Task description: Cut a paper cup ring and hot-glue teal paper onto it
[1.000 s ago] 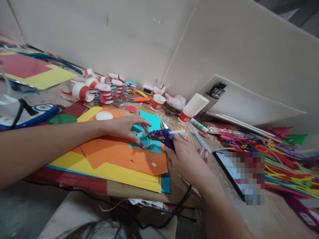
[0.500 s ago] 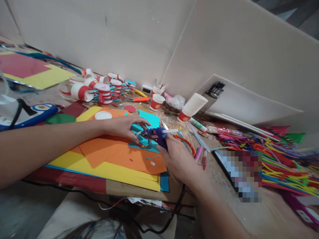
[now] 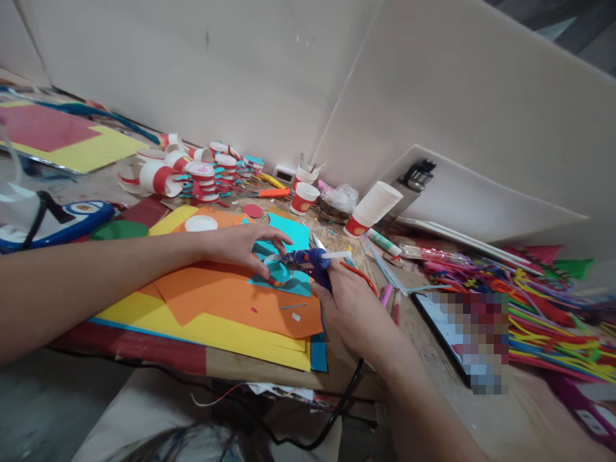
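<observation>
Turquoise paper (image 3: 297, 232): flat sheet. On it: one thin-walled round ring (image 3: 278, 283). At its left: my left hand (image 3: 240, 247), fingers curved, parted, thumb by the ring. At its right: smooth blue glue gun (image 3: 315, 262), my right hand's (image 3: 350, 298) fingers clamped round the handle. Beneath it: matte orange paper (image 3: 269, 308).

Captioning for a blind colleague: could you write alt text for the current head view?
A person's right hand holds a blue glue gun pointed at a small ring on turquoise paper, the left hand at the ring. Orange and yellow sheets lie beneath; farther back leans a stack of paper cups.
</observation>
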`<state>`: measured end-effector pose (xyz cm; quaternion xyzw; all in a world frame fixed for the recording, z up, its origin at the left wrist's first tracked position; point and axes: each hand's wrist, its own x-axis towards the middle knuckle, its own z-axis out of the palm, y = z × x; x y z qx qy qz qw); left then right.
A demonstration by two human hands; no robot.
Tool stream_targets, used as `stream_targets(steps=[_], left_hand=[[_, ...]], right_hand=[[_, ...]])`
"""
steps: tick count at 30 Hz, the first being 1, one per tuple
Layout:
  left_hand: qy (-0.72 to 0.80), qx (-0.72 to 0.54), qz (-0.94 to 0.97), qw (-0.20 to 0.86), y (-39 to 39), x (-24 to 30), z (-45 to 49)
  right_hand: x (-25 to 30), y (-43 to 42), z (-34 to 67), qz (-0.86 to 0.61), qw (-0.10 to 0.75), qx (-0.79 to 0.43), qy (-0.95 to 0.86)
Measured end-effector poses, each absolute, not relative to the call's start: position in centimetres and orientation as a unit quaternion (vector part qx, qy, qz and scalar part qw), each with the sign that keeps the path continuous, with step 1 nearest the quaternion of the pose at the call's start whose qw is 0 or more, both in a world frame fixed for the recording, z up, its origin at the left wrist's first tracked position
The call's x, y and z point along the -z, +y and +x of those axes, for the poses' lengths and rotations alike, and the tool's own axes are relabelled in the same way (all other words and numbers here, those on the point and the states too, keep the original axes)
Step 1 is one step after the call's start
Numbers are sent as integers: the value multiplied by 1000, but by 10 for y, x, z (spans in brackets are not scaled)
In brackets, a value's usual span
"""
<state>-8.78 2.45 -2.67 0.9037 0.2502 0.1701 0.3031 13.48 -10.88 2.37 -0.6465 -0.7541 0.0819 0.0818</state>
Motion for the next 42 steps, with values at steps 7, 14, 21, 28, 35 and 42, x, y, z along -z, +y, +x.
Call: stream_targets(steps=[7, 14, 21, 28, 35, 42], left_hand=[[237, -166, 905, 313, 28, 24, -96], [238, -163, 903, 319, 28, 22, -98], [233, -179, 906, 305, 31, 25, -97], [233, -191, 912, 279, 36, 33, -98], [245, -183, 909, 283, 31, 28, -96], [233, -180, 910, 292, 33, 29, -97]], right_hand=[[-20, -109, 138, -641, 105, -93, -755], [-21, -108, 136, -633, 116, -102, -759], [-19, -107, 133, -630, 108, -96, -763], [-21, -106, 127, -641, 92, -122, -752], [-19, -107, 128, -627, 117, -146, -757], [-19, -105, 129, -643, 104, -118, -750]])
